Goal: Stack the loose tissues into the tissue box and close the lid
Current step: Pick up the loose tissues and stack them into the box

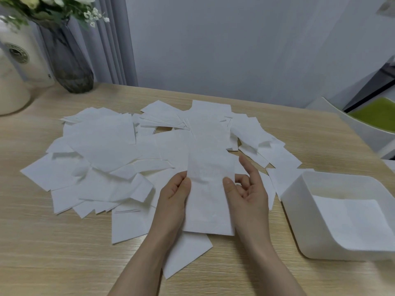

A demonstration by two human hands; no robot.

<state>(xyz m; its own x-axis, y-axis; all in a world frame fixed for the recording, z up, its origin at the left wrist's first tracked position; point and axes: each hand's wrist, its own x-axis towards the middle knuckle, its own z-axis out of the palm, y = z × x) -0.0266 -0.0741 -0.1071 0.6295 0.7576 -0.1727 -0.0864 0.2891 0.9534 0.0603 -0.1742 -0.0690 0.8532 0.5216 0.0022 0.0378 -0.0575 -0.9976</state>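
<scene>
Several loose white tissues (100, 146) lie scattered in a wide heap across the wooden table (42, 253). One folded tissue (208, 201) is lifted a little above the heap. My left hand (174, 201) pinches its left edge with thumb on top. My right hand (250, 189) pinches its right edge with the thumb, the index finger pointing up. The white tissue box (299, 214) stands open at the right, with a few tissues (352, 221) lying flat inside. No lid is clearly in view.
A dark glass vase (68, 58) with flowers stands at the back left beside white ceramic jars (15, 82). A white chair with a green cushion (376, 114) sits beyond the table's right edge. A grey wall and curtain are behind.
</scene>
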